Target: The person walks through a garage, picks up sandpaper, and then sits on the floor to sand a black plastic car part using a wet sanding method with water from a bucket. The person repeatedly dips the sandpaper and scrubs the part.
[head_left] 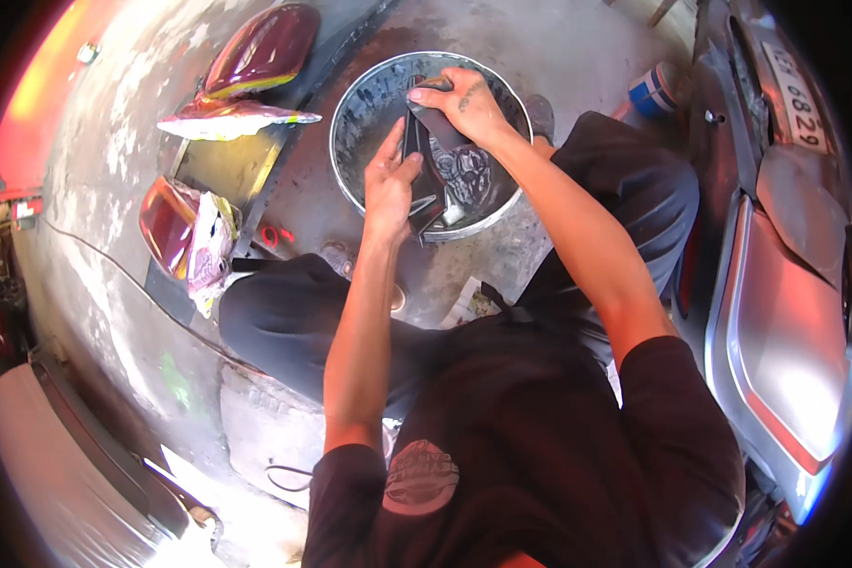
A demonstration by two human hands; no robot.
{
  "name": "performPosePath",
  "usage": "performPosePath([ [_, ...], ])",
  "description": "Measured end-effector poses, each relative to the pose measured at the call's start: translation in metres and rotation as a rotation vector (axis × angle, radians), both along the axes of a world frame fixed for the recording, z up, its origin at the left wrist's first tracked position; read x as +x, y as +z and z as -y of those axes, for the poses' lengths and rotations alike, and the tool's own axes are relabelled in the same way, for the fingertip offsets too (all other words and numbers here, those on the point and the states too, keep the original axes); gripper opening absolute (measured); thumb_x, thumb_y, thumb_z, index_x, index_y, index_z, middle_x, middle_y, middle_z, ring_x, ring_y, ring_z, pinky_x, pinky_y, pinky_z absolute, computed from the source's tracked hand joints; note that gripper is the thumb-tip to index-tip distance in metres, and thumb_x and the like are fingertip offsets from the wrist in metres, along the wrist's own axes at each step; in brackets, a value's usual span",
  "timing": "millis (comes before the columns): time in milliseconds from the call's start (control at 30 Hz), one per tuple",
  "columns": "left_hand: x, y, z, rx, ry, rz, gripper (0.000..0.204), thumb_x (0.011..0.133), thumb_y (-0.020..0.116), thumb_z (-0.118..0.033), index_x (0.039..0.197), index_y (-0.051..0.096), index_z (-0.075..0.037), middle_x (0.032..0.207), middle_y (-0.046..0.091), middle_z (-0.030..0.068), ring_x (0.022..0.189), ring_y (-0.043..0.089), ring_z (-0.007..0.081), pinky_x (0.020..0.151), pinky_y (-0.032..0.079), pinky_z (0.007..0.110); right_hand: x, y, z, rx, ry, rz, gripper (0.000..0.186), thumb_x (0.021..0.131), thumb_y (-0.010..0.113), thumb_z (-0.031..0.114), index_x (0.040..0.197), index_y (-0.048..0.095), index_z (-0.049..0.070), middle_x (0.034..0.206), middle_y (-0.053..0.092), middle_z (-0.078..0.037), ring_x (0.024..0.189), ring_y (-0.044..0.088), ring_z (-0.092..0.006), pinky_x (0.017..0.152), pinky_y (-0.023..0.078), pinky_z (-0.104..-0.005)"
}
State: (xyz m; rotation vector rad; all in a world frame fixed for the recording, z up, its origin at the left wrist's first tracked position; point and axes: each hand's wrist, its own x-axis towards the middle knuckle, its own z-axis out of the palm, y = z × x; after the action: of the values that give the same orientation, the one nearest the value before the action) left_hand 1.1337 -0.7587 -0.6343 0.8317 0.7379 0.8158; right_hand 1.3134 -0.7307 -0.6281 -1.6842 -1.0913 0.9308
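Note:
Both my arms reach over a round metal basin (362,128) between my knees. My left hand (388,186) grips the near left side of a long, narrow, dark plastic-looking trim piece (428,175), thumb on top. At the piece's far end my right hand (470,104) is closed, its thumb and fingers pinching the dark edge. Whether a small pad or sheet sits under those fingers I cannot tell. The piece is tilted, and its near end overlaps the basin's near rim. Dark, shiny wet-looking content shows in the basin to the right of the piece.
Two glossy dark red shells (267,47), masked with film and tape, stand at the left near a yellowish panel (222,170). A blue-banded can (655,90) is at the far right. A grey car's rear (786,331) rises close on my right. Another grey body panel (62,464) is lower left.

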Motion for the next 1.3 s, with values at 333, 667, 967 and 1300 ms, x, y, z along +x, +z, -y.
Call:
performPosePath([
  [333, 0.001, -0.005, 0.004, 0.034, -0.052, 0.012, 0.06, 0.092, 0.051, 0.001, 0.15, 0.036, 0.002, 0.127, 0.061, 0.0108, 0.102, 0.062, 0.0134, 0.091, 0.049, 0.027, 0.006, 0.027, 0.004, 0.079, -0.001, -0.153, 0.034, 0.084, 0.078, 0.032, 0.094, 0.069, 0.001, 0.078, 0.069, -0.005, 0.065, 0.062, -0.0117, 0.059, 0.049, -0.0281],
  [667, 0.002, -0.002, 0.0, 0.096, -0.039, -0.035, 0.063, 0.093, 0.056, -0.005, 0.151, 0.034, 0.002, 0.135, 0.057, 0.0136, 0.113, 0.058, 0.0166, 0.106, 0.041, 0.032, 0.006, 0.023, 0.003, 0.101, 0.111, -0.017, 0.032, 0.085, 0.077, 0.032, 0.097, 0.071, 0.003, 0.084, 0.07, -0.005, 0.078, 0.063, -0.0114, 0.071, 0.051, -0.0288],
  [967, 0.005, -0.023, -0.006, 0.082, 0.125, -0.041, 0.054, 0.096, 0.052, -0.003, 0.149, 0.041, -0.003, 0.122, 0.064, 0.0075, 0.105, 0.059, 0.0122, 0.092, 0.046, 0.024, -0.019, -0.004, 0.071, -0.085, 0.314, -0.091, 0.031, 0.083, 0.078, 0.028, 0.086, 0.067, -0.001, 0.074, 0.063, -0.002, 0.069, 0.057, -0.0093, 0.064, 0.047, -0.0303],
  [1300, 0.009, -0.024, -0.015, 0.204, 0.301, -0.121, 0.049, 0.103, 0.05, -0.015, 0.149, 0.04, -0.001, 0.131, 0.06, 0.01, 0.116, 0.056, 0.0157, 0.102, 0.042, 0.03, -0.029, -0.008, 0.067, 0.166, 0.313, 0.301, 0.033, 0.077, 0.078, 0.025, 0.082, 0.062, -0.004, 0.074, 0.064, -0.021, 0.066, 0.064, -0.0377, 0.061, 0.047, -0.0415],
])
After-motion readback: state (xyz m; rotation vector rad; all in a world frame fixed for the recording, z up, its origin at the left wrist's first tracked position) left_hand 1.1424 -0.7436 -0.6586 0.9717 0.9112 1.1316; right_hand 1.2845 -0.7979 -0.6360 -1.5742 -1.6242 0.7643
